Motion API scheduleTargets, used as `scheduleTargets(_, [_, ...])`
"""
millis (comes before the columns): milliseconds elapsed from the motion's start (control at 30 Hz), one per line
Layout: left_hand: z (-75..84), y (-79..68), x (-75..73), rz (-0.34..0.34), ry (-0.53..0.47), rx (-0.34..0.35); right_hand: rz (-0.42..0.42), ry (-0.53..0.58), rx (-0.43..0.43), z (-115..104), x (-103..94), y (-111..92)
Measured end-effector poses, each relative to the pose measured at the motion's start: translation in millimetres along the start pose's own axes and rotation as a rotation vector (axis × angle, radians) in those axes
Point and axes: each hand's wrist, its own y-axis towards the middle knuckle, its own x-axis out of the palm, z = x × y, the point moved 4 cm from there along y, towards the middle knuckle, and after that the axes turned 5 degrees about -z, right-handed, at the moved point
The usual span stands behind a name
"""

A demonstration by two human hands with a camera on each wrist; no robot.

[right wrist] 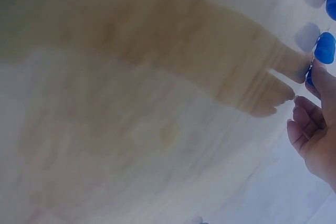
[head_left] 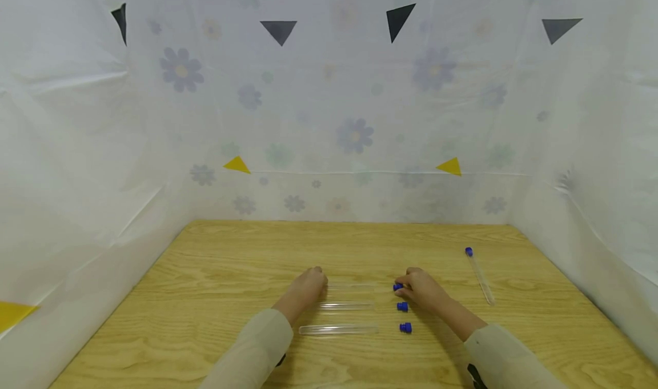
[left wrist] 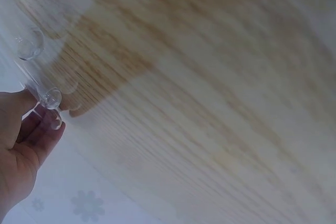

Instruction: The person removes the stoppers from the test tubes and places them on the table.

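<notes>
Three clear test tubes lie side by side in front of me: a near tube (head_left: 339, 329), a middle tube (head_left: 345, 305) and a far tube (head_left: 354, 286). My left hand (head_left: 310, 286) holds the rounded end of the far tube; in the left wrist view that end (left wrist: 55, 120) sits between thumb and fingers. Past the tubes' right ends is a column of blue caps. With thumb and forefinger, my right hand (head_left: 424, 289) pinches the far cap (head_left: 398, 287), mostly hidden in the right wrist view. The middle cap (head_left: 402, 307) and near cap (head_left: 405, 327) lie on the table.
A capped test tube (head_left: 482, 277) lies slantwise at the right, its blue cap toward the back. The wood-grain table (head_left: 231, 252) is enclosed at the back and sides by a white flowered sheet (head_left: 308, 109), with black and yellow triangles on it.
</notes>
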Motion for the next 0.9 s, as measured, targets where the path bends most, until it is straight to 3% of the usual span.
scheduleTargets(500, [0.5,-1.5,1.0,-0.001,-0.036,-0.001,0.021,-0.025,-0.005,-0.7,-1.1,-0.5])
scheduleTargets(900, [1.6,-3.5,-0.2,-0.006,-0.009,0.005,0.009,-0.039,0.0,-1.3,-1.3,-0.6])
